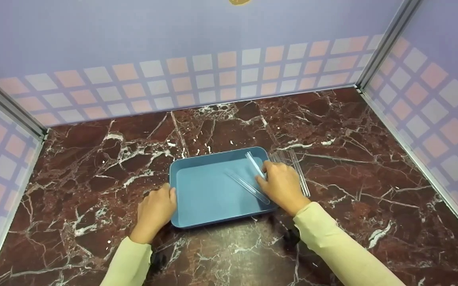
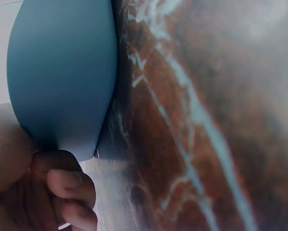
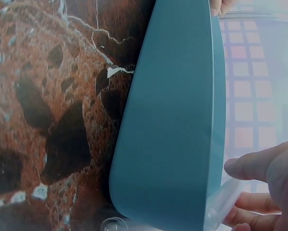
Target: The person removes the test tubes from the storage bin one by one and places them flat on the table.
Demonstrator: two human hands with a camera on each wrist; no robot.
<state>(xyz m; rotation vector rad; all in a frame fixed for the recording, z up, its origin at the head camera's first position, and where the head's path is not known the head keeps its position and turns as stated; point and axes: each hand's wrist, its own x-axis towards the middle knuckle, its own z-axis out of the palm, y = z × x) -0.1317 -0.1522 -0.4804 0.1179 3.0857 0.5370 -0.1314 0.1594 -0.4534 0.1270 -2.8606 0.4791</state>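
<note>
A shallow blue tray (image 1: 213, 190) lies on the tabletop between both hands. My left hand (image 1: 156, 209) grips its left rim, thumb on the inner side and fingers curled outside below. Over the tray's right side, my right hand (image 1: 282, 183) pinches a clear tube (image 1: 255, 164) between thumb and fingers, its far end pointing toward the back of the tray. Another clear tube (image 1: 248, 187) rests slantwise on the tray floor. In the right wrist view the held tube (image 3: 222, 204) crosses the tray's rim beside the fingertips.
Several more clear tubes (image 1: 300, 174) lie on the table just right of the tray, partly hidden by the right hand. The dark red marbled tabletop (image 1: 356, 171) is bounded by a checkered back wall (image 1: 213, 75) and side panels.
</note>
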